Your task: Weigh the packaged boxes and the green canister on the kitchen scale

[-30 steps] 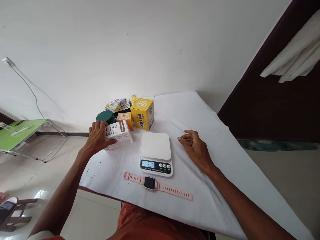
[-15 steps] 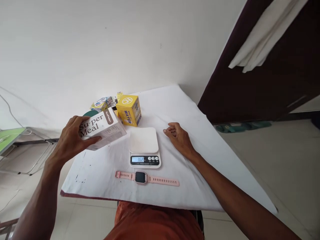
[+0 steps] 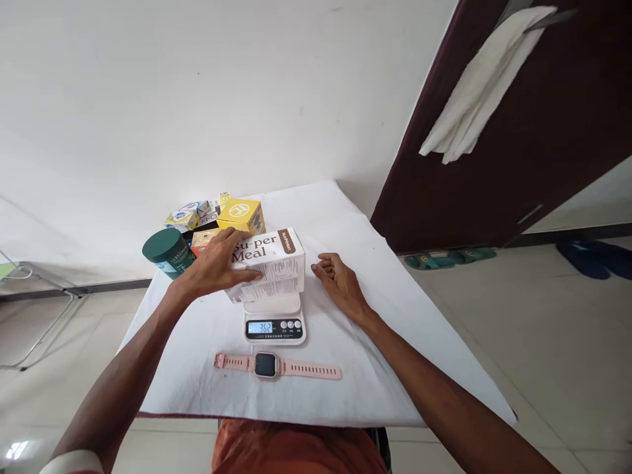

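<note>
White cloth (image 3: pixel 316 210) spreads before me. My left hand (image 3: pixel 217 263) grips the box (image 3: pixel 276 268) between thumb and fingers, over the scale (image 3: pixel 274 330); whether box and scale touch, I cannot tell. My right hand (image 3: pixel 342 286), half-curled, holds nothing just beside the box.

The carton (image 3: pixel 276 275) is over the scale (image 3: pixel 274 322), perhaps touching; the watch (image 3: pixel 266 365) lies before it, the jar (image 3: pixel 168 250) left.

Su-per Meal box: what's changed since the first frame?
The left hand kept its grip and moved the box right, from beside the green tub to over the scale; contact unclear. Unchanged: right hand beside the scale, watch in front, digits 362.
</note>
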### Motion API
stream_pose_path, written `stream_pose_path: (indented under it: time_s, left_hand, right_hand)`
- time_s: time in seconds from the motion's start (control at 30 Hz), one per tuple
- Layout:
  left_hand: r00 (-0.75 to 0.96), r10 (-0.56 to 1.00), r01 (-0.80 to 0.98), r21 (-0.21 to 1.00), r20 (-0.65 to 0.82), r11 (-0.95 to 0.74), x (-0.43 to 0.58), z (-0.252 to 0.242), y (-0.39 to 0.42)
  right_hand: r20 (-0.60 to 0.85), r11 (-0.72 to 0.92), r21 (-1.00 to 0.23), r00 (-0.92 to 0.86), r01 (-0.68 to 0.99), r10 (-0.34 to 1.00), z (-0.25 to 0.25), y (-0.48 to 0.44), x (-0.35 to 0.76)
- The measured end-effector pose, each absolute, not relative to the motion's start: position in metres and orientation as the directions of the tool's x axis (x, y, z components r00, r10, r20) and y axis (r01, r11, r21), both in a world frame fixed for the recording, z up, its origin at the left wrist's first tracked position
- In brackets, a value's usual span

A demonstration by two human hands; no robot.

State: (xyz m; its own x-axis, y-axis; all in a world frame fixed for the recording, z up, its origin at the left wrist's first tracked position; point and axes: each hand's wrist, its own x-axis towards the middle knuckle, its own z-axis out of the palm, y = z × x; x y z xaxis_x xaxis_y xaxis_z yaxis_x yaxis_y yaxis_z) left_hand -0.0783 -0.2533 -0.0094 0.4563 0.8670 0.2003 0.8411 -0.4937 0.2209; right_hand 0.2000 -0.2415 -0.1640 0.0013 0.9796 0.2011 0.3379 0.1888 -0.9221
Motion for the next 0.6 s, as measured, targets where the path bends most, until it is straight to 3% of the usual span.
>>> stream_pose_path:
  time_s: [0.13,0.23,0.4,0.5,0.6]
  left_hand:
    - [0.476,0.861,0.819,0.265,0.18,-0.508,-0.082,-0.003,-0.253]
    - [0.421,0.854,0.785,0.349,0.304,-0.512,-0.088,-0.001,-0.266]
    - [-0.012,0.744,0.817,0.436,0.668,-0.378,-0.105,-0.041,-0.299]
    - [-0.195,0.727,0.778,0.555,0.658,-0.293,-0.114,-0.089,-0.313]
    - [-0.222,0.813,0.696,0.671,0.538,-0.254,-0.123,-0.129,-0.319]
  right_hand:
    - [0.191,0.176,-0.923,0.012,0.341,0.981,-0.164,-0.243,0.2]
    - [0.176,0.161,-0.932,0.017,0.326,0.984,-0.165,-0.243,0.201]
    - [0.154,0.14,-0.939,0.02,0.316,0.988,-0.166,-0.242,0.202]
    - [0.162,0.146,-0.94,0.029,0.308,0.986,-0.168,-0.242,0.202]
    - [0.149,0.133,-0.95,0.035,0.283,0.988,-0.17,-0.243,0.203]
